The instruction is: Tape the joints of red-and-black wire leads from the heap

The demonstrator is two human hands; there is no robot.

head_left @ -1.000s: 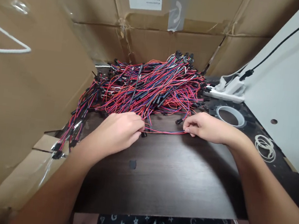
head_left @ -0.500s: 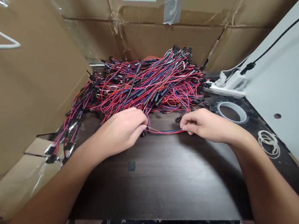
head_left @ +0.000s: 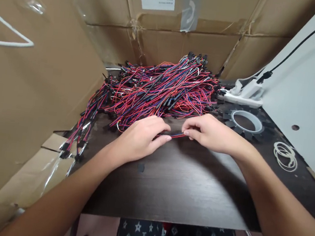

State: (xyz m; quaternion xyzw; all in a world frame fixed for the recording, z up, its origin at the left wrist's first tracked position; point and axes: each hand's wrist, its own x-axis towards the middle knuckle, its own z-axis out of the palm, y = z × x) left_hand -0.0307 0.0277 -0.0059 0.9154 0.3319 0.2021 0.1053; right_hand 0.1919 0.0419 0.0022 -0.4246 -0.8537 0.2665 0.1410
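A thin cable of red and dark wires [head_left: 177, 135] spans the short gap between my hands, just in front of the wire pile. My right hand [head_left: 204, 133] pinches it between thumb and fingertips. The cable runs between the thumb and fingers of my left hand [head_left: 145, 135], which curl loosely around it; the part behind that hand is hidden. Beyond my hands lies a large heap of red, blue and black wire harnesses [head_left: 160, 91] with black connectors. A small dark square piece [head_left: 140, 167] is on the dark tabletop [head_left: 183, 190], nearer to me.
Several harnesses [head_left: 83, 124] hang over the left side onto cardboard [head_left: 51, 162]. Cardboard walls [head_left: 180, 46] stand behind and at left. On the right are a tape roll [head_left: 247, 121] with dark strips around it, a coiled pale cord [head_left: 285, 156] and a white power strip [head_left: 244, 98].
My left hand has slid right along the cable, closer to my right hand, and its thumb and fingers are looser. The whole view has shifted a little.
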